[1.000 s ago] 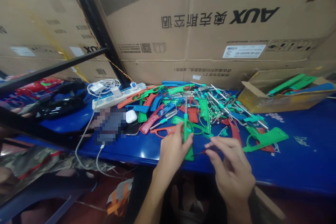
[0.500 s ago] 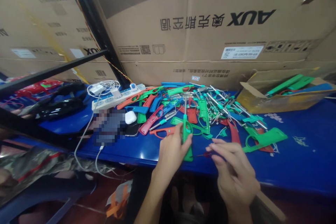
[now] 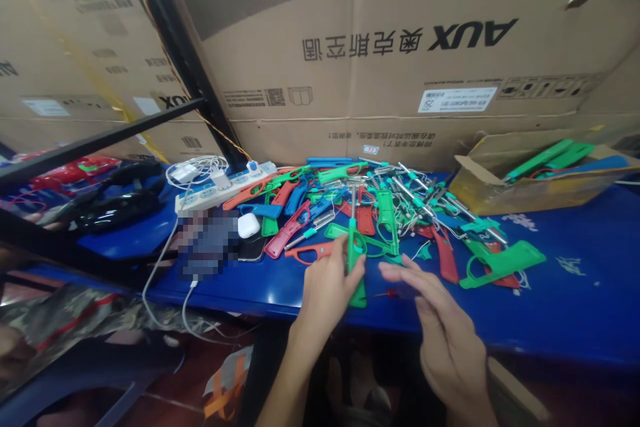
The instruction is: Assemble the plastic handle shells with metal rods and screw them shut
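My left hand point(image 3: 327, 293) is closed around a green lighter-gun body point(image 3: 356, 260) with a metal nozzle, holding it upright above the blue table point(image 3: 550, 307). My right hand point(image 3: 443, 333) is open, fingers stretched out and slightly blurred, just right of the green piece. A small red-handled screwdriver point(image 3: 395, 293) lies on the table under the right fingertips, apart from them. Behind lies a heap of red, green and blue plastic gun-shaped shells and metal tubes point(image 3: 390, 207).
A cardboard box point(image 3: 530, 180) with green parts sits at the right rear. A white power strip point(image 3: 220, 185), cables, an earbud case point(image 3: 249, 224) and a phone point(image 3: 210, 243) lie at the left. Large cartons point(image 3: 400, 47) wall the back. A black metal frame point(image 3: 100, 137) crosses the left.
My right hand has let go of the small red screwdriver and opened its fingers. The left hand keeps hold of the green piece in the same place.
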A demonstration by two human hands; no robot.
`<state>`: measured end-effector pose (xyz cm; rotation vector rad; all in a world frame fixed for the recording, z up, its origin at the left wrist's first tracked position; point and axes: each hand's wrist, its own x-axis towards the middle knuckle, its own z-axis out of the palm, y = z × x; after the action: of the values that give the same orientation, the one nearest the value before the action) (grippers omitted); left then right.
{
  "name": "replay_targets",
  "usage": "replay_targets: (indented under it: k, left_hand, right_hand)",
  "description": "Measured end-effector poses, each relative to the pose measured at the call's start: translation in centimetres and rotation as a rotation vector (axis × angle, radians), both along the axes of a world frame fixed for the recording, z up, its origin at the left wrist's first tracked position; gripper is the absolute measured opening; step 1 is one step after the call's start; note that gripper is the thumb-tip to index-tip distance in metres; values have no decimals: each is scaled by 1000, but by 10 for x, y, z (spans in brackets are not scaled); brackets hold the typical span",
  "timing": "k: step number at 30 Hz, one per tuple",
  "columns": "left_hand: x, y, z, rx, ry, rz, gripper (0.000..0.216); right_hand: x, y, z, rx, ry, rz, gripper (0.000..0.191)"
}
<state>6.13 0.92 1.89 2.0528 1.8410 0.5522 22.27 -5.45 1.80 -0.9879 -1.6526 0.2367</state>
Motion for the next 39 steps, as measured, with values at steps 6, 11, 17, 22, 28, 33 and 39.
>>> replay_targets:
  k: [6, 11, 17, 22, 28, 33, 39]
  left_hand:
    - [1, 0, 4, -31, -27, 17, 45]
    - [0, 1, 2, -41, -33, 31, 46]
    - [2, 1, 3, -49, -24, 33, 46]
    - [1, 1, 3, -59, -31, 25, 47]
    - [1, 1, -1, -23, -16, 33, 46]
    - [1, 0, 0, -34, -24, 30, 47]
    - [1, 1, 0, -31, -24, 37, 47]
  right_hand:
    - [0, 4, -1, 73, 127, -39, 26]
    - [-1, 2, 1, -2, 111, 72, 41]
    - [-11, 0, -1, 78, 153, 67, 35]
    - [-13, -3, -1, 33, 100, 67, 45]
    - [-15, 2, -1, 142, 150, -70, 44]
    - [-13, 1, 1, 68, 109, 50, 48]
    - [-12, 0, 3, 108, 166, 12, 35]
